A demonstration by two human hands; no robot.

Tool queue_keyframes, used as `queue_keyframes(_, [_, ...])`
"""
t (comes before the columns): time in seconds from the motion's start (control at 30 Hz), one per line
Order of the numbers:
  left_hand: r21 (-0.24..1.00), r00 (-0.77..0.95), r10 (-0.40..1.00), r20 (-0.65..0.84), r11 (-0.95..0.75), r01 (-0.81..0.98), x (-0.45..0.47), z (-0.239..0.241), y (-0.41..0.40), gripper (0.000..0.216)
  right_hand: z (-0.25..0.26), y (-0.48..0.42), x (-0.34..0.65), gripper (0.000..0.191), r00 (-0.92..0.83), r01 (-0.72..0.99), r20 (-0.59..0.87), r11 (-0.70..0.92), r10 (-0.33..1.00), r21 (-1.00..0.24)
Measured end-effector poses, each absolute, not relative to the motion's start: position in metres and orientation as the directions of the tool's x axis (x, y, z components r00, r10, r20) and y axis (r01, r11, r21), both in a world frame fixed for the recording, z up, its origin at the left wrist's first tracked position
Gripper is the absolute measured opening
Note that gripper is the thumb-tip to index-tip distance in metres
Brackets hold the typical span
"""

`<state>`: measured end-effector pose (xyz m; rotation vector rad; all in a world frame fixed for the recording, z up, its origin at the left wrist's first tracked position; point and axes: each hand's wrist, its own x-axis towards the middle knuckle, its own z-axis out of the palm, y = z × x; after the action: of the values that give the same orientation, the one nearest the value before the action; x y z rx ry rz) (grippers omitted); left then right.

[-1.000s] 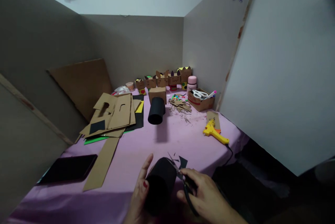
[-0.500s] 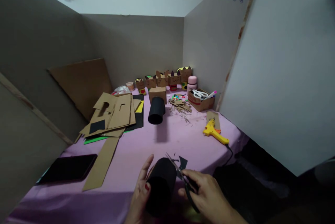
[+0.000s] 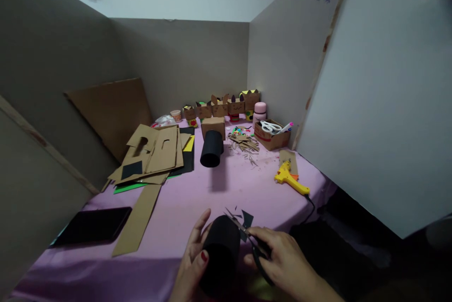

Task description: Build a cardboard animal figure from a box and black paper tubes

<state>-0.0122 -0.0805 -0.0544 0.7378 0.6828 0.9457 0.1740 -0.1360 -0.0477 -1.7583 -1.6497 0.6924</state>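
Note:
Near the front edge of the table, my left hand [image 3: 195, 257] holds a black paper tube [image 3: 222, 250], thumb on the near side, other fingers mostly behind it. Black-handled scissors [image 3: 257, 250] are in my right hand [image 3: 282, 257]; their blades are slightly apart at the tube's far right rim. Whether paper lies between the blades I cannot tell. Small black paper scraps [image 3: 247, 218] lie on the cloth just past the blades. Farther back, another black tube [image 3: 211, 149] sticks out from a small cardboard box [image 3: 213, 126].
A yellow glue gun [image 3: 291, 179] lies at the right, its cord over the edge. Cardboard sheets [image 3: 151, 154], a cardboard strip [image 3: 137, 222] and a dark tablet [image 3: 93, 226] are left. Behind stand a box of scissors and pens [image 3: 270, 139], a pink bottle [image 3: 260, 111] and decorated cardboard figures [image 3: 219, 107].
The tube and both hands have shifted slightly to the right and down in view. The scissor blades look a little closer together, still at the rim.

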Motion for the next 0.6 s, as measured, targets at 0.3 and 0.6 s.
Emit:
queue_keyframes(0.3, [0.810, 0.410, 0.884, -0.223, 0.402, -0.427, -0.0120, -0.0505, -0.0832, 0.097, -0.0545, -0.1357, 0.1783, 0.038, 0.106, 0.617, 0.007, -0.060, 0.994, -0.784])
queue_keyframes(0.6, [0.813, 0.424, 0.892, -0.155, 0.359, -0.459, -0.0106, -0.0496, -0.0824, 0.086, -0.0535, -0.1344, 0.1815, 0.031, 0.040, 0.593, -0.025, -0.043, 0.999, -0.804])
